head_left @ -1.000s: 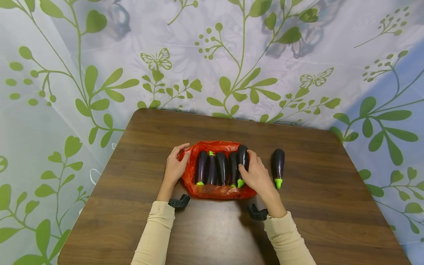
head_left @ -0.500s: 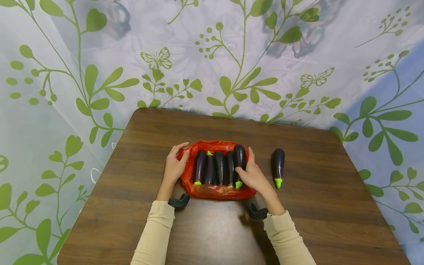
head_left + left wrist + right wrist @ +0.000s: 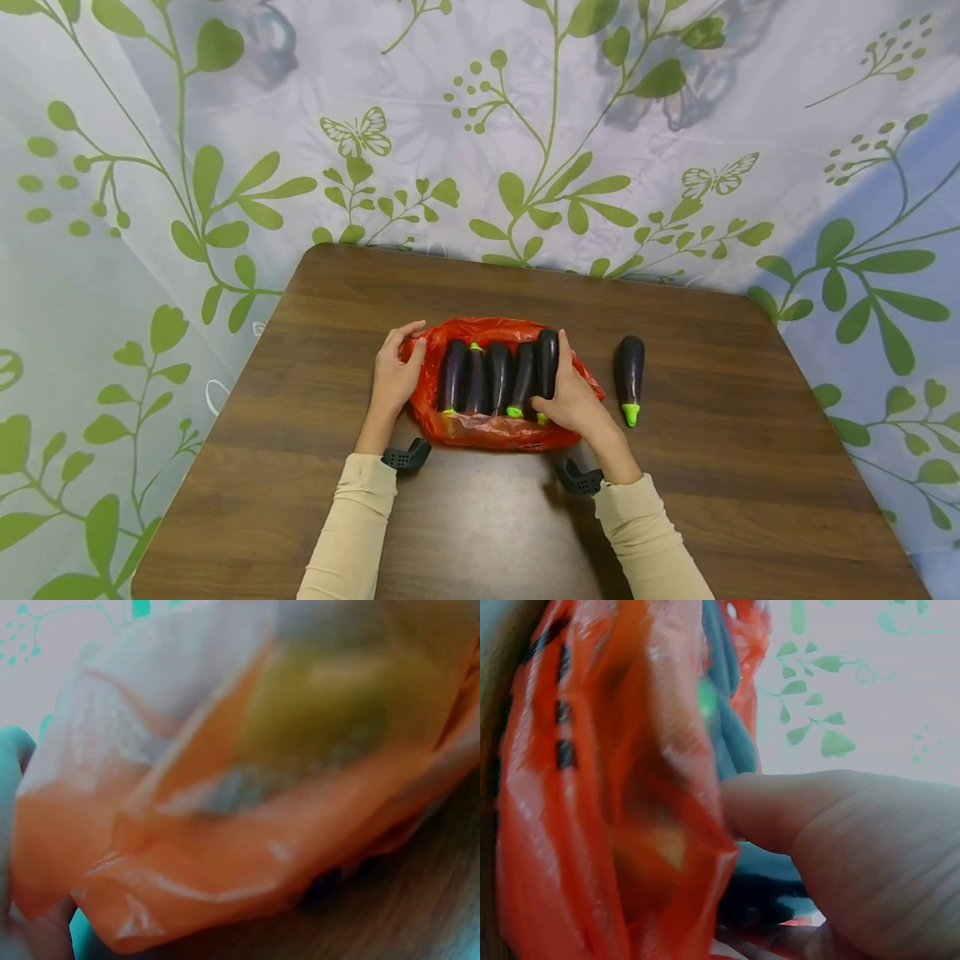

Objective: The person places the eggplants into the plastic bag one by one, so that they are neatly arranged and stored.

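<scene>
Several dark purple eggplants with bright green caps lie side by side in an open red plastic bag [image 3: 487,433] in the head view. My right hand [image 3: 573,404] grips the rightmost eggplant [image 3: 548,358], its thumb near the capped end and its fingers along the right side. In the right wrist view, the thumb [image 3: 780,806] lies over this dark, glossy eggplant [image 3: 765,889]. My left hand [image 3: 395,375] holds the bag's left edge between thumb and fingers. The left wrist view is mostly filled by the blurred bag [image 3: 195,877].
One more eggplant [image 3: 630,375] lies outside the bag, right of my right hand, its green cap toward me. The brown wooden table [image 3: 480,525] runs back to a leaf-patterned curtain [image 3: 420,125]. Dark wrist mounts [image 3: 407,457] sit at both wrists.
The gripped eggplant shifts left, then back right. Its neighbour now tilts with its green cap to the left. More of the bag's right edge shows past my right hand. The left hand stays nearly still.
</scene>
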Motion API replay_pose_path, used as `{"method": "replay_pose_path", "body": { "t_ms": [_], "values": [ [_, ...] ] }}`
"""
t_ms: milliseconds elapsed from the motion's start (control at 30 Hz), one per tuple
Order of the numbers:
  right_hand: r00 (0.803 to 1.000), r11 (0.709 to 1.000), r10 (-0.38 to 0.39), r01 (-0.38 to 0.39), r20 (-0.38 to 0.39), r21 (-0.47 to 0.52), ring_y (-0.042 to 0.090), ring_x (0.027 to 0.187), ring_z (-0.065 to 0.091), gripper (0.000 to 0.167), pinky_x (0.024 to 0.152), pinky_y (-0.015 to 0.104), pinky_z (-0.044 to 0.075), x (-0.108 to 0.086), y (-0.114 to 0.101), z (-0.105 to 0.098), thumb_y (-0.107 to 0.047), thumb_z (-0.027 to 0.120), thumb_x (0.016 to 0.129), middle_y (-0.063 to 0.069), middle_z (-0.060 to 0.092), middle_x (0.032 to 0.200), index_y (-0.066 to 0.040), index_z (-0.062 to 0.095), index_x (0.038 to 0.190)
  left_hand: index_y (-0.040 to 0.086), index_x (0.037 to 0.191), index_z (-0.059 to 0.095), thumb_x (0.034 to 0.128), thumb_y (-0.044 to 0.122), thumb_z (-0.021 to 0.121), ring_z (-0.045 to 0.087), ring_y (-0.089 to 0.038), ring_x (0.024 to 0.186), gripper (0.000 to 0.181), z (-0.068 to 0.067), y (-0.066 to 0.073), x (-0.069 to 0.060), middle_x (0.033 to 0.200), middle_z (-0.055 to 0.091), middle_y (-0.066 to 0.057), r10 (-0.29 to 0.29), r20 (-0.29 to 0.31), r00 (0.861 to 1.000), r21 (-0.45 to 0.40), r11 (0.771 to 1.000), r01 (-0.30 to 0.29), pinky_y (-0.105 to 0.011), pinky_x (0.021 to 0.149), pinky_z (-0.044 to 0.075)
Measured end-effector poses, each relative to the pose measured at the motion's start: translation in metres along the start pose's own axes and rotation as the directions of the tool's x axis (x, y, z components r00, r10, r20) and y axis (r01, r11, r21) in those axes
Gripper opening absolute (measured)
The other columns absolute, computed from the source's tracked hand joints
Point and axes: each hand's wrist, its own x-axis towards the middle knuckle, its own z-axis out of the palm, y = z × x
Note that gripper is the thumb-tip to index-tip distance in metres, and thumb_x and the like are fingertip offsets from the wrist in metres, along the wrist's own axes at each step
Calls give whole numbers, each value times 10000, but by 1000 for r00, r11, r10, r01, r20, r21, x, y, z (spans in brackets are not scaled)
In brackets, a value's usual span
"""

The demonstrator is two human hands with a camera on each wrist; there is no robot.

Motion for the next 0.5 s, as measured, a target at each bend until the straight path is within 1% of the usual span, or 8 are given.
{"method": "replay_pose_path", "body": {
  "t_ms": [67, 100, 167, 200, 267, 333, 433, 500],
  "values": [
    [1000, 1000, -11, 11, 0, -25, 327, 892, 647, 1186, 949, 549, 541, 0, 0, 0, -164, 783, 887, 341, 369, 1565, -94, -137, 1633, -63, 1289, 659, 1001, -1, 608, 606, -383, 1050, 299, 0, 0, 0, 1145, 614, -266, 19, -16, 1000, -9, 1000, -19, -294, 920, 499],
    [1000, 999, -15, 15, 4, -34, 368, 985, 654, 1175, 1019, 574, 505, 0, 0, 0, -184, 789, 892, 333, 354, 1579, -92, -115, 1637, -64, 1283, 663, 999, -8, 609, 606, -380, 1040, 295, 0, 0, 0, 1139, 613, -271, 28, -24, 999, -18, 999, -28, -257, 899, 492],
    [1000, 999, -20, 20, 11, -45, 449, 1160, 622, 1136, 1089, 609, 446, -1, 0, 0, -226, 785, 905, 322, 343, 1593, -85, -67, 1644, -70, 1276, 666, 996, -21, 604, 603, -369, 1028, 291, -1, 1, 0, 1129, 614, -275, 40, -37, 999, -27, 999, -41, -230, 881, 481],
    [1000, 998, -23, 23, 10, -54, 472, 1249, 577, 1113, 1122, 623, 409, -1, 0, 0, -240, 782, 909, 315, 332, 1602, -74, -37, 1644, -74, 1275, 665, 995, -29, 601, 602, -361, 1028, 291, -1, 2, 1, 1125, 614, -278, 43, -42, 998, -35, 998, -44, -215, 880, 474],
    [1000, 997, -22, 22, 8, -70, 504, 1368, 480, 1071, 1156, 641, 354, -1, -1, 0, -263, 773, 918, 307, 318, 1615, -57, 13, 1643, -55, 1283, 670, 998, -17, 603, 596, -323, 1038, 296, -1, -10, 4, 1130, 617, -263, 40, -48, 998, -38, 998, -42, -216, 894, 465],
    [1000, 996, -17, 18, 8, -93, 515, 1406, 435, 1026, 1163, 647, 338, -1, -2, 1, -301, 757, 928, 315, 333, 1605, -29, 67, 1636, -26, 1291, 678, 1003, 9, 611, 591, -288, 1060, 297, 0, -21, 7, 1137, 626, -241, 35, -50, 998, -33, 999, -37, -264, 932, 466],
    [1000, 991, -8, 8, -1, -136, 519, 1400, 437, 988, 1167, 635, 344, -1, -2, 3, -353, 740, 933, 340, 378, 1566, 33, 139, 1615, 29, 1299, 691, 1008, 61, 635, 598, -265, 1085, 299, 0, -39, 12, 1165, 641, -207, 27, -42, 999, -29, 999, -28, -348, 984, 474],
    [1000, 984, -4, 3, -3, -176, 514, 1391, 445, 969, 1169, 619, 351, 0, -1, 4, -397, 724, 937, 356, 405, 1537, 84, 193, 1590, 49, 1304, 692, 1012, 86, 638, 601, -264, 1124, 299, -1, -39, 12, 1196, 651, -185, 19, -31, 999, -28, 999, -20, -401, 1034, 462]
  ]
}}
